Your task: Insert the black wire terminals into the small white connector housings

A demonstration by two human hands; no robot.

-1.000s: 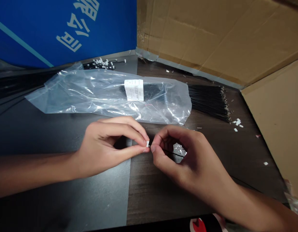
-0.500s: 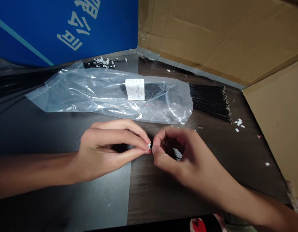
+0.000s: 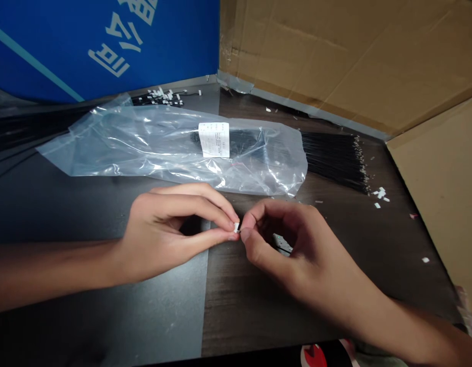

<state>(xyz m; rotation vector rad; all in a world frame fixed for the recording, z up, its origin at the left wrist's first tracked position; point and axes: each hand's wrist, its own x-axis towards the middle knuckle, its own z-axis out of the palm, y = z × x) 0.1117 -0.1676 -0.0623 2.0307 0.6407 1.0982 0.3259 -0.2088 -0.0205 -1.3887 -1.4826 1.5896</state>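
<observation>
Between the thumb and fingertips of my left hand [image 3: 175, 232] is a small white connector housing [image 3: 236, 227]. My right hand [image 3: 300, 250] faces it with thumb and index finger pinched on a thin black wire [image 3: 285, 250], part of which shows through the gap under the curled fingers. The wire's tip meets the housing's right side; how deep it sits is too small to tell. Behind my hands lies a clear plastic bag [image 3: 152, 150] with a white label [image 3: 214, 140]. A bundle of black wires [image 3: 331, 158] sticks out of its right end.
Loose white housings [image 3: 380, 194] lie right of the wire ends. Black wires with white connectors [image 3: 165, 95] lie behind the bag. A blue panel [image 3: 175, 41] and a cardboard wall [image 3: 335, 56] border the dark table [image 3: 236, 316]. Small scraps dot its surface.
My left hand has turned and shifted slightly, so more of the white housing shows at its fingertips. My right fingertips have come slightly closer to it. The camera view has moved a little.
</observation>
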